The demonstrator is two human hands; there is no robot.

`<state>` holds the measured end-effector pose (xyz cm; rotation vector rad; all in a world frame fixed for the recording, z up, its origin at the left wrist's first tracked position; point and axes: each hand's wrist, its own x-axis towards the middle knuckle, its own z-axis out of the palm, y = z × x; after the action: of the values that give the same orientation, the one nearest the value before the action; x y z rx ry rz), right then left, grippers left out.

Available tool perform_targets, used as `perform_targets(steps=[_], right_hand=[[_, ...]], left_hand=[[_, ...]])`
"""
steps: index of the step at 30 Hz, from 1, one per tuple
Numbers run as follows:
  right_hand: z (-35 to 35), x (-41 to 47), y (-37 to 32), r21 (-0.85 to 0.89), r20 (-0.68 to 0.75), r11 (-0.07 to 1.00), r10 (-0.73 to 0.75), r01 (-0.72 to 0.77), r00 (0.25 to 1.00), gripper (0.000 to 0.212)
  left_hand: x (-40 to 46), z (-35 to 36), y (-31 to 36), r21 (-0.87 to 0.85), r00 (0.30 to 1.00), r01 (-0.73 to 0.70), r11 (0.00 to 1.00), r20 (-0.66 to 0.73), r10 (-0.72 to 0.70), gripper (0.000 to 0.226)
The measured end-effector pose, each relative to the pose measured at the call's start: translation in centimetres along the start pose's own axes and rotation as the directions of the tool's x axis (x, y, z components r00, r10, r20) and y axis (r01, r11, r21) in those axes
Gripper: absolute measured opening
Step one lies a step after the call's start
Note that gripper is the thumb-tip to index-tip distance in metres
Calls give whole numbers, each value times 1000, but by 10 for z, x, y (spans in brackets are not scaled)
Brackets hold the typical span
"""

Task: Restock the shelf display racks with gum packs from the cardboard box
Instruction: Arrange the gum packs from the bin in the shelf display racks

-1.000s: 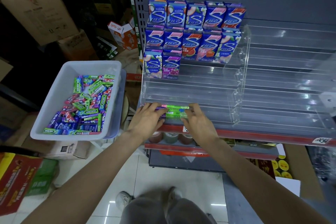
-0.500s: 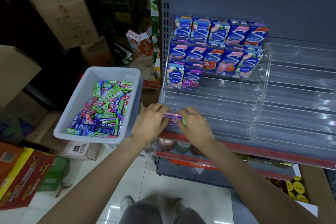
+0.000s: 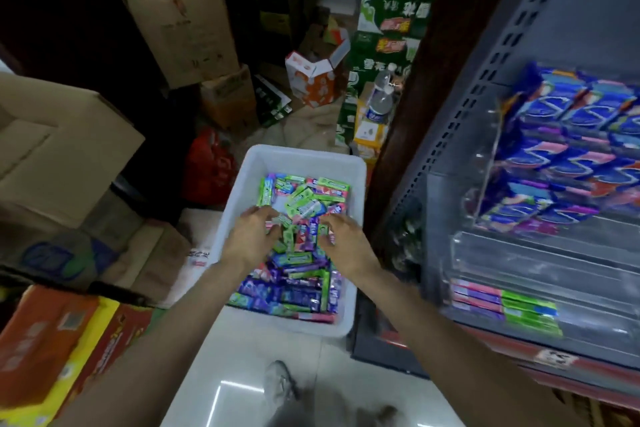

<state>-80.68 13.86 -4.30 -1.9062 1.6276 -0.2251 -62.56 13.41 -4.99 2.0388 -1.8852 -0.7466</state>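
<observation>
Reaching: both hands are down in the white bin (image 3: 242, 184), over the loose gum packs (image 3: 301, 253), apparently to gather another batch.
Left hand (image 3: 251, 236): fingers curled onto packs; grip unclear.
Right hand (image 3: 341, 236): fingers bent, touching packs; hold unclear.
Acrylic rack (image 3: 519, 253): right of the right hand; its bottom tier carries a short row (image 3: 505, 305), tiers above bare, likely awaiting stock.

Left hand (image 3: 250, 238) and right hand (image 3: 341, 238) reach forward, fingers curled.
</observation>
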Motion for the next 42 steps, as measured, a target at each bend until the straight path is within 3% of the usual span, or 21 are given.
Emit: perform_targets(steps=[5,12,17,22,25,32,34,36,38,40,42], right_hand=[[33,65,-4,-80,76,984,164,-158,984,58],[63,122,17,-224,135,941,287,-253,948,69],[57,139,24,-350,-64,914,194,-204,979,63],[53,159,33,-405,-48,906,116,-125,992,56],[49,167,35,-356,-43,927,107,-115,993,49],[47,171,42,-163,-92,976,127,-141,988,22],[43,172,41,25,-149,982,191,-189,970,19],[41,172,38,359,-138,897,326,-259,935,18],[42,172,30,640,-52,711,419,-292,906,18],[44,173,23,787,16,544,455,-292,890,19],[46,175,16,826,35,490,451,-280,892,15]], left_hand=[[71,14,-42,45,978,-11,999,207,1,38],[112,57,-57,171,947,64,983,302,-114,83],[113,67,-61,85,969,12,996,244,-32,80],[121,78,-72,3,982,-175,985,79,174,58],[132,82,-67,-71,983,-173,982,48,177,53],[163,84,-54,-113,997,61,992,59,-54,36],[162,79,-52,-137,994,49,989,100,-35,20],[158,71,-49,-206,994,15,979,105,7,10],[155,63,-46,-322,996,38,946,90,-9,27],[155,57,-40,-490,990,118,863,123,-66,35],[156,54,-34,-627,972,216,748,209,-106,38]])
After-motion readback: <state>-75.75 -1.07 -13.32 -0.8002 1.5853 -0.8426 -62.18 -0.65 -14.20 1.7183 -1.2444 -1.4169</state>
